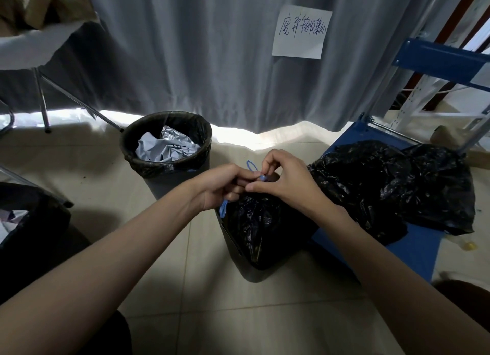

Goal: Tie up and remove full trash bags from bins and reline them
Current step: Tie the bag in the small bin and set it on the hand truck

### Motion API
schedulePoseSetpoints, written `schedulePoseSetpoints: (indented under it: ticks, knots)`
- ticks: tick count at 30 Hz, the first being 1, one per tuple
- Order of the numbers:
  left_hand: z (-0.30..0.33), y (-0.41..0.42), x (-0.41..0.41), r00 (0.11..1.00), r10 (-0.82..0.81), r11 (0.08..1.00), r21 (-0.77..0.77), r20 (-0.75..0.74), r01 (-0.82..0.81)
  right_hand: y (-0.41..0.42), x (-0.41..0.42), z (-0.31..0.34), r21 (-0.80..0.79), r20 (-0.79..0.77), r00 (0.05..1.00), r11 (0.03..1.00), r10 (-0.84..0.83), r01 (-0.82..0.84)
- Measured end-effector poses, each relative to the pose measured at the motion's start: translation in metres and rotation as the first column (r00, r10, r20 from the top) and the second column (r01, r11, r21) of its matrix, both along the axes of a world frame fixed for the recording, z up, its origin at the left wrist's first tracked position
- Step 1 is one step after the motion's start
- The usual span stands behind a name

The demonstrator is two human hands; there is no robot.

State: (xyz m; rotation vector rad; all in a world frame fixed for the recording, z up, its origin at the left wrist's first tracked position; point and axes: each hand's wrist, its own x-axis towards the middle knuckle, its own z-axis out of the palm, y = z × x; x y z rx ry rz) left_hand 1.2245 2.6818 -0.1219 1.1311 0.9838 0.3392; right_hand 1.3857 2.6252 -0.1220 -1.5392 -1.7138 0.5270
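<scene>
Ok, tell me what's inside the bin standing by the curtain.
The bin is lined with a black bag and holds crumpled white and silvery plastic wrapping. Anything beneath that wrapping is covered and cannot be seen.

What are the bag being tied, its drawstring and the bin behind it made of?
Black bag: thin glossy plastic film, by its crinkles and sheen.
Blue drawstring: looks like a flat plastic strip, pinched by both hands.
Round bin: likely matte grey plastic with smooth walls; not certain.

Three bins [165,153] [249,264] [31,230] stand from nine to six o'clock, two tied black bags [360,184] [437,190] at three, one paper sign [301,32] at one.
</scene>
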Motion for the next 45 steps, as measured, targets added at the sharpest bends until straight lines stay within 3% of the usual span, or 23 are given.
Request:
schedulePoseSetpoints:
  ticks: [5, 10, 18, 28, 36, 45]
  knots:
    - [-0.004, 0.001, 0.002, 0.994, 0.106, 0.994, 0.024, -0.033, -0.106, 0.004, 0.000, 0.000, -0.002, 0.060, 0.989, 0.991, -0.135, 0.136]
    - [-0.003, 0.003, 0.001, 0.994, 0.107, 0.993, 0.061, -0.023, -0.106, 0.002, -0.001, 0.007, -0.088, 0.178, 0.965, 0.974, -0.193, 0.211]
    - [0.010, -0.002, -0.005, 0.992, -0.079, 0.975, 0.200, -0.101, 0.098, 0.002, 0.008, 0.024, -0.295, 0.221, 0.974, 0.948, -0.057, 0.123]
    - [0.006, 0.008, -0.021, 0.991, -0.087, 0.958, 0.265, -0.105, 0.113, -0.003, 0.022, 0.033, -0.495, 0.075, 0.995, 0.869, 0.068, -0.022]
    - [-0.008, 0.015, -0.023, 0.987, 0.092, 0.907, 0.421, -0.129, -0.029, -0.004, 0.026, 0.034, -0.573, 0.091, 0.986, 0.817, 0.139, -0.062]
    - [-0.013, 0.015, -0.020, 0.966, 0.164, 0.816, 0.578, -0.198, -0.020, -0.010, 0.022, 0.034, -0.635, 0.106, 0.965, 0.763, 0.241, -0.121]
